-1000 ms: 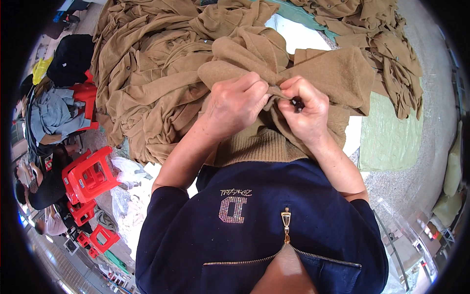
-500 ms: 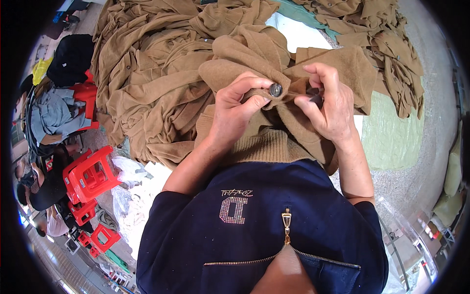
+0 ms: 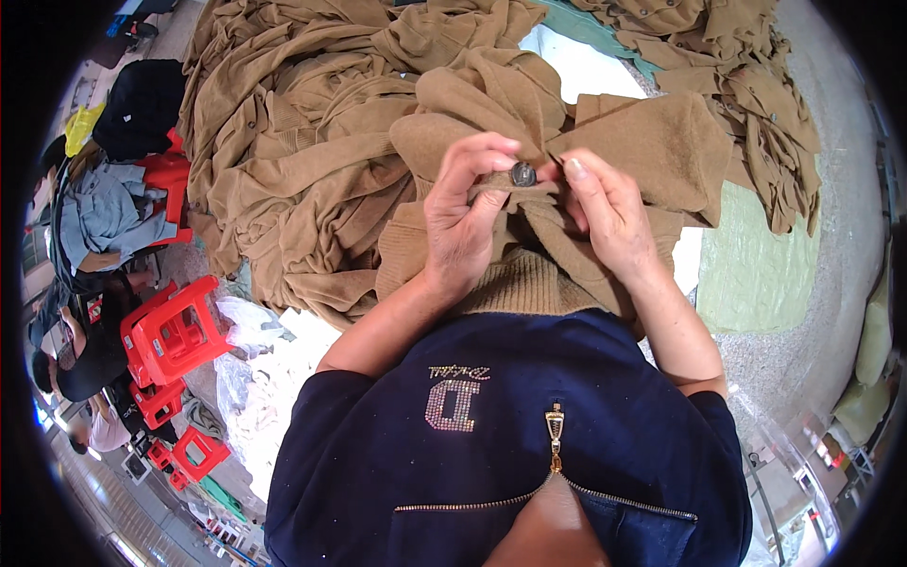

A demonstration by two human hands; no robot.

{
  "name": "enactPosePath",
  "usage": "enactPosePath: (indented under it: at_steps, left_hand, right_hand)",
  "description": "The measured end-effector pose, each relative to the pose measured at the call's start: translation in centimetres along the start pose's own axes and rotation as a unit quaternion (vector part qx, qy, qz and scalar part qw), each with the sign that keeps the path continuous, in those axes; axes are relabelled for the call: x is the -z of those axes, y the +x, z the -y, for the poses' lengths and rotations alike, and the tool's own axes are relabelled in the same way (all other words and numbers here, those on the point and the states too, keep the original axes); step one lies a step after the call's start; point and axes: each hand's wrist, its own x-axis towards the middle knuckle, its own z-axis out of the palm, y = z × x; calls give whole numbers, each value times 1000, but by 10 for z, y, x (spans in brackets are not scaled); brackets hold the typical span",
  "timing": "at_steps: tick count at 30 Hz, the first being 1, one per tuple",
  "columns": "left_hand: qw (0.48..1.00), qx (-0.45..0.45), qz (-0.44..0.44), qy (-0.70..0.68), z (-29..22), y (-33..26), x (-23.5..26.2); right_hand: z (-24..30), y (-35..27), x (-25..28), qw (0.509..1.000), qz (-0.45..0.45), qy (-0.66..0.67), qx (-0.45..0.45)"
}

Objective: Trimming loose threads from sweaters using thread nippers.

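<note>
Head view shows the left hand point(image 3: 463, 222) now pinching the dark button point(image 3: 522, 174) against the tan knit garment point(image 3: 652, 142), right hand point(image 3: 605, 213) fingertips gripping fabric beside it, tool gone.

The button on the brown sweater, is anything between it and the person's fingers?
Nothing visible. The dark round button sits bare on the brown sweater, with the left hand pinching the knit right beside it and the right hand holding the fabric on its other side.
</note>
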Motion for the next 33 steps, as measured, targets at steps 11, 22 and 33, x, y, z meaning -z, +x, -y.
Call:
enactPosePath:
  at_steps: [11, 22, 33]
  left_hand:
    - [975, 132, 101, -149, 3, -4, -8]
    - [990, 78, 79, -88, 13, -10, -8]
    - [988, 81, 87, -104, 16, -12, -6]
  right_hand:
    - [-26, -21, -4, 942, -142, -196, 233]
    - [-11, -24, -9, 896, -156, -333, 248]
    - [-16, -21, -17, 903, -180, -303, 244]
